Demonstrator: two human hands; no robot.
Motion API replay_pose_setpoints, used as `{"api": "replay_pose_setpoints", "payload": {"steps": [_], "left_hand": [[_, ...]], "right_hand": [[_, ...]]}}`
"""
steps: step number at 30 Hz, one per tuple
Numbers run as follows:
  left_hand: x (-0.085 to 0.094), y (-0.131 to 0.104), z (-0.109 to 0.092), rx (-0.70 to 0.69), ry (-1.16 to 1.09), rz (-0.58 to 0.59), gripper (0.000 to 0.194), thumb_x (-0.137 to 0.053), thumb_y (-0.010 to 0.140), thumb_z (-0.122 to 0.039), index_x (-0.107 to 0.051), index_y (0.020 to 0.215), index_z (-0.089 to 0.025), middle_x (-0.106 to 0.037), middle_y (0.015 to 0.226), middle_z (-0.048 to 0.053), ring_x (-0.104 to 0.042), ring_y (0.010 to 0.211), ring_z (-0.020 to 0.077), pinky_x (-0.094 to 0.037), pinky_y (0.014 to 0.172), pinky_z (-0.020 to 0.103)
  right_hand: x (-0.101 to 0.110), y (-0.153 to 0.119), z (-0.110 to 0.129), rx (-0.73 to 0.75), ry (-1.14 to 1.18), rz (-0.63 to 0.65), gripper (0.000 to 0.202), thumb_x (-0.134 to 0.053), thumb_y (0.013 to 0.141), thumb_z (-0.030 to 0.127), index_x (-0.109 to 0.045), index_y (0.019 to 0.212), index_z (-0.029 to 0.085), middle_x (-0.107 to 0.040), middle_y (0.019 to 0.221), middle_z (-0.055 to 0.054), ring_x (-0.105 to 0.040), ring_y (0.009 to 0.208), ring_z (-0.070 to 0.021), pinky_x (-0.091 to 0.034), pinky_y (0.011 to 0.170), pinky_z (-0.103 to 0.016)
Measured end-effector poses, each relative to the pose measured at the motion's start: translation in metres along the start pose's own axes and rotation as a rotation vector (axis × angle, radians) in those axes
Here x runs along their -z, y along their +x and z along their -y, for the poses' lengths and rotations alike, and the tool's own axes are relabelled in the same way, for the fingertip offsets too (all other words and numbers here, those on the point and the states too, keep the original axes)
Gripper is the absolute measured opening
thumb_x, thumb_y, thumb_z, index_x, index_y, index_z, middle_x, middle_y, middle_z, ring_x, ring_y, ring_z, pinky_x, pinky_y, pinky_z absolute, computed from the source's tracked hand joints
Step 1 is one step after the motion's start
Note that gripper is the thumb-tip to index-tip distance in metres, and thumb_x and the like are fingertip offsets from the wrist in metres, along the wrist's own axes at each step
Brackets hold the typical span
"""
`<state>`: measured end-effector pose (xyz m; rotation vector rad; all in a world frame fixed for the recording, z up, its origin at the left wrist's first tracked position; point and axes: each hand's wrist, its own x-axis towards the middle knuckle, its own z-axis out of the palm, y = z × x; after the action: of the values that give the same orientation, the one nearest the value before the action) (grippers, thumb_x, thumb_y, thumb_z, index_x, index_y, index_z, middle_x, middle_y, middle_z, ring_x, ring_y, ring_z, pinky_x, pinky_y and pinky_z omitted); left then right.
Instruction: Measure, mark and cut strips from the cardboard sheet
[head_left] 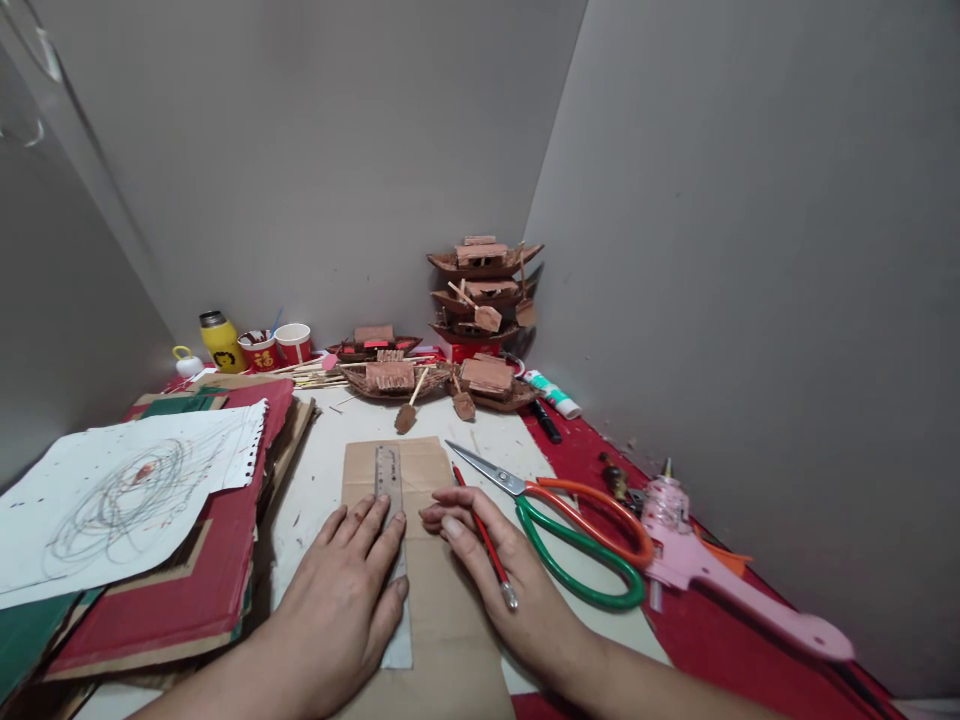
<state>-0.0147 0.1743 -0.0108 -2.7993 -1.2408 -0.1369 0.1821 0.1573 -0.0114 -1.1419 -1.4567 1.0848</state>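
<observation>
Left hand [341, 575] bare, right hand [529, 605] bare; forearms [232, 675] uncovered.

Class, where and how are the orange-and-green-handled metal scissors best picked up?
Probably by the orange and green looped handles, with the right hand coming from the near side, once it lays down the red pencil. The wide loops lie on that hand's right, nearer the person, while the pointed metal blades aim away.

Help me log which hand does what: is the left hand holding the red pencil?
No, the red pencil is in the right hand, while the left hand has its fingers on the ruler.
</observation>
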Motion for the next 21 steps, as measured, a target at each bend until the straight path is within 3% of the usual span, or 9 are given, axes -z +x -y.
{"api": "replay_pose_setpoints", "payload": {"steps": [11, 21], "left_hand": [[-0.0003, -0.0004, 0.0025, 0.034, -0.055, 0.055, 0.057, -0.038, 0.098, -0.042, -0.034, 0.149, -0.018, -0.031, 0.155, 0.013, -0.037, 0.138, 0.0296, -0.034, 0.111, 0.052], [0.0007, 0.0008, 0.0021, 0.044, -0.097, 0.058, 0.057, -0.042, 0.096, -0.04, -0.036, 0.148, -0.017, -0.032, 0.154, 0.014, -0.035, 0.139, 0.0299, -0.031, 0.112, 0.052]], "right_hand": [[-0.0015, -0.0013, 0.0006, 0.015, -0.015, 0.005, 0.025, -0.045, 0.098, 0.042, -0.049, 0.113, 0.022, -0.066, 0.11, -0.009, -0.061, 0.106, -0.0179, -0.045, 0.095, -0.031], [-0.0003, -0.0009, 0.0001, 0.018, -0.022, 0.017, 0.025, -0.044, 0.098, 0.041, -0.049, 0.114, 0.022, -0.066, 0.112, -0.009, -0.061, 0.108, -0.0187, -0.045, 0.096, -0.034]]}}
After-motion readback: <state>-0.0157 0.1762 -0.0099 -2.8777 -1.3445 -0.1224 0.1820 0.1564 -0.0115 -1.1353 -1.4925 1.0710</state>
